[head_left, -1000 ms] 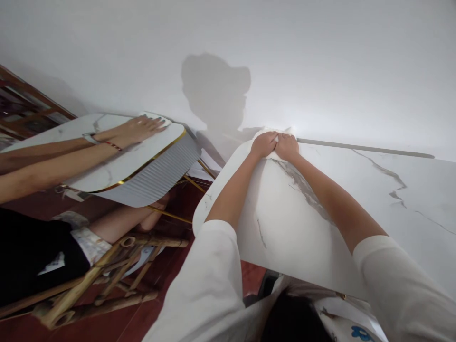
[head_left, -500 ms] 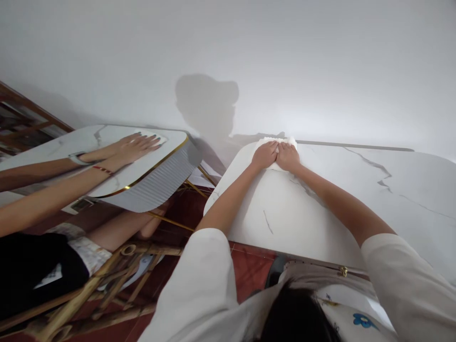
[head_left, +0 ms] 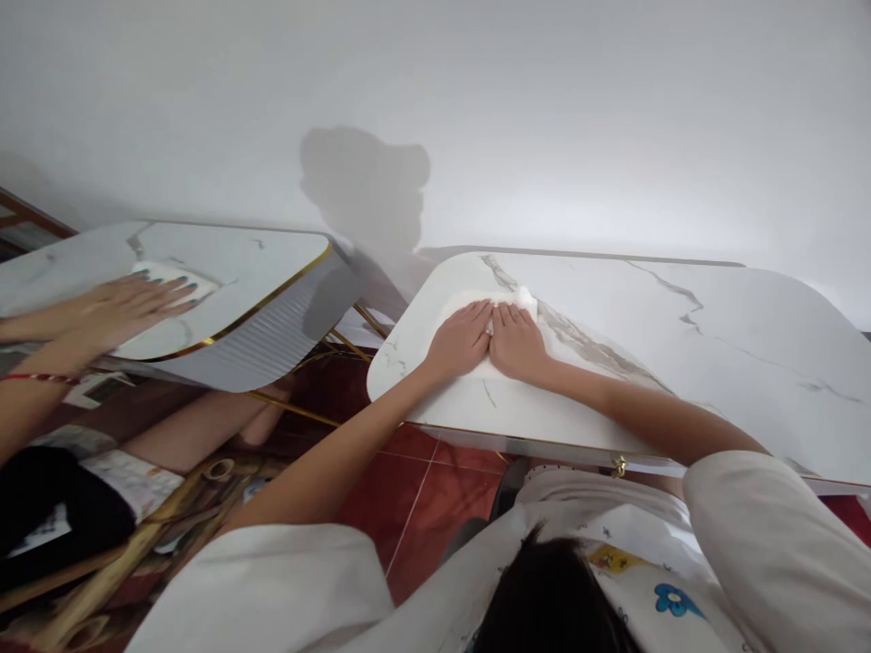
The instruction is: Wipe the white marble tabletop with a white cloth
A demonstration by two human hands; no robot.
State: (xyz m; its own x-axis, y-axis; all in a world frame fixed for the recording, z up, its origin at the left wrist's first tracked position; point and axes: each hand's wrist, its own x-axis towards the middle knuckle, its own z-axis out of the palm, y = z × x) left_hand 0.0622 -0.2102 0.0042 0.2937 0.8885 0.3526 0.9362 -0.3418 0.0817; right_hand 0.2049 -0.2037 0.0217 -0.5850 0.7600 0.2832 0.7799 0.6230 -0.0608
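pressing left hand [head_left: 463, 339] and right hand [head_left: 515, 341], flattened, close together and clamped on nothing, down on one white cloth [head_left: 526, 299] toward the left end of the counter [head_left: 680, 340]. found directly beneath both hands, about equally near each, showing beyond them toward the wall [head_left: 612, 136], with long axis hidden. counting two own hands, two counters, and another person's two hands [head_left: 140, 304] over a second cloth [head_left: 163, 270] on the other counter [head_left: 251, 268].

Cloth [head_left: 526, 298] on table [head_left: 768, 336] before wall [head_left: 578, 136]
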